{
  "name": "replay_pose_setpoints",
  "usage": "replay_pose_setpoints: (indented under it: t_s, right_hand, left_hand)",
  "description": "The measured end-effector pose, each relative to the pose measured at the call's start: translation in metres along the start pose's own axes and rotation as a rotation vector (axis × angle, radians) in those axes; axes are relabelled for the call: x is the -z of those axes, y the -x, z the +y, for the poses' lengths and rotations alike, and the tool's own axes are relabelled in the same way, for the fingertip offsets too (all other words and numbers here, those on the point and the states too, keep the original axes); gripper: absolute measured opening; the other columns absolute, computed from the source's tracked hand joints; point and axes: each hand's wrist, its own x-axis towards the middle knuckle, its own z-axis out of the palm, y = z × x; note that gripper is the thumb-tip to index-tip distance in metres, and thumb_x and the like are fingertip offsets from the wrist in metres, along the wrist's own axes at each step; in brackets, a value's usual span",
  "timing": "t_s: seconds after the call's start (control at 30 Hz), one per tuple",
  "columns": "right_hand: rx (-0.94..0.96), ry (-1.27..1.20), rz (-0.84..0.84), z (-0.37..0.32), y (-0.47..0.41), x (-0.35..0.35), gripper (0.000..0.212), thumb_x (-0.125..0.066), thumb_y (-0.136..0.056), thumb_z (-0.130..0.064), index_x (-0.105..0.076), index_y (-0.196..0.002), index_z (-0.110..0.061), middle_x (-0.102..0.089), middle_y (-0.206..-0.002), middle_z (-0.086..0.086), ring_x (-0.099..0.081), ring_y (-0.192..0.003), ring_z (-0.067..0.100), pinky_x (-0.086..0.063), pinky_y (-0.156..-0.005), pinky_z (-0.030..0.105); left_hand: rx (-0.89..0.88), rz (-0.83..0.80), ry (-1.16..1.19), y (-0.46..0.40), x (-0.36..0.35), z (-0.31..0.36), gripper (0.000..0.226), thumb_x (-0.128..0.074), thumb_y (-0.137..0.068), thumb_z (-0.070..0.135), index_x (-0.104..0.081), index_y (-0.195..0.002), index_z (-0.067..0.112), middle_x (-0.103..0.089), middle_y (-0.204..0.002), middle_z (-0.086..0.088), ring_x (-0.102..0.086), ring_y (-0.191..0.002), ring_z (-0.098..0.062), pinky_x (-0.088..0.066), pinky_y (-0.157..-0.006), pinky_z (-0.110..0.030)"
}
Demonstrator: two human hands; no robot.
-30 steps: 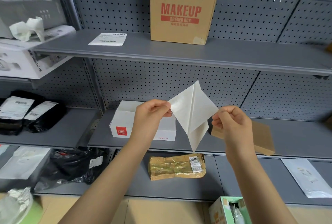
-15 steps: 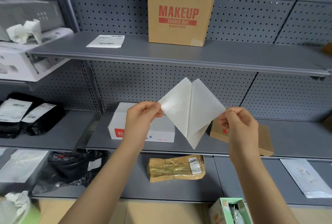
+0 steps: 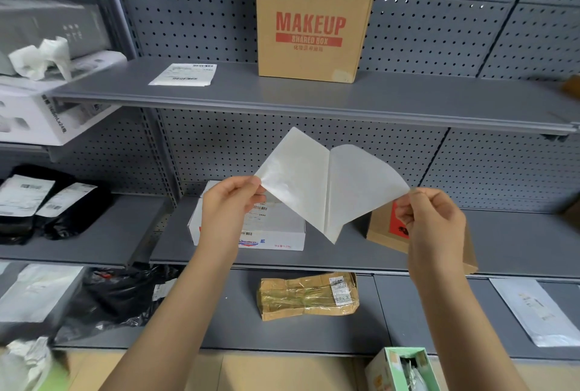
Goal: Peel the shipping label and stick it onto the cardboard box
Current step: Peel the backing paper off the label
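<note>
A white shipping label and its backing sheet hang in mid-air, spread apart like an open book and still joined along a middle seam. My left hand pinches the left sheet's corner; my right hand pinches the right sheet's edge. I cannot tell which sheet is the sticky label. A brown cardboard box printed "MAKEUP SHARED BOX" stands upright on the top shelf, above and behind my hands.
Another label sheet lies on the top shelf left of the box. Behind my hands sit a white carton and a flat brown box. A taped brown parcel, black bags and white mailers fill lower shelves.
My hands have drawn further apart, and the two sheets have opened wider along their seam. The view has also shifted slightly.
</note>
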Motion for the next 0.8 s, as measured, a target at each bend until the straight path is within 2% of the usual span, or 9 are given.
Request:
replay_pose_setpoints:
  t_s: [0.23,0.3,0.5,0.8]
  right_hand:
    - [0.017,-0.049,0.019,-0.001,-0.004,0.003,0.014,-0.050,-0.077,-0.001,-0.056,-0.070,-0.010,-0.056,-0.062,-0.001,-0.049,-0.060,0.012,-0.041,-0.067,0.026]
    - [0.021,-0.057,0.028,-0.001,-0.005,0.003,0.016,-0.049,-0.076,-0.001,-0.055,-0.067,-0.012,-0.056,-0.060,-0.003,-0.048,-0.061,0.013,-0.040,-0.066,0.025]
    - [0.025,-0.061,0.066,0.000,-0.008,0.006,0.014,-0.048,-0.076,-0.001,-0.054,-0.068,-0.011,-0.055,-0.062,0.001,-0.048,-0.062,0.013,-0.039,-0.067,0.026]
    - [0.027,-0.047,0.098,-0.003,-0.008,0.009,0.016,-0.048,-0.078,-0.002,-0.053,-0.067,-0.013,-0.053,-0.062,-0.001,-0.046,-0.058,0.010,-0.037,-0.055,0.019]
  left_hand:
    - [-0.008,0.042,0.007,-0.002,0.008,0.003,0.012,-0.061,-0.089,0.015,-0.069,-0.080,0.014,-0.069,-0.077,0.000,-0.067,-0.067,-0.007,-0.049,-0.087,-0.033]
    - [-0.009,0.047,0.021,-0.002,0.010,0.004,0.013,-0.061,-0.089,0.014,-0.069,-0.079,0.014,-0.069,-0.073,0.003,-0.067,-0.065,-0.006,-0.048,-0.085,-0.033]
    - [-0.002,0.067,0.048,-0.003,0.016,0.005,0.014,-0.060,-0.089,0.013,-0.068,-0.078,0.016,-0.068,-0.076,0.001,-0.067,-0.064,-0.004,-0.048,-0.085,-0.029]
    - [0.003,0.101,0.059,-0.005,0.024,0.006,0.015,-0.061,-0.088,0.014,-0.068,-0.076,0.019,-0.069,-0.073,0.003,-0.067,-0.064,-0.004,-0.049,-0.086,-0.030]
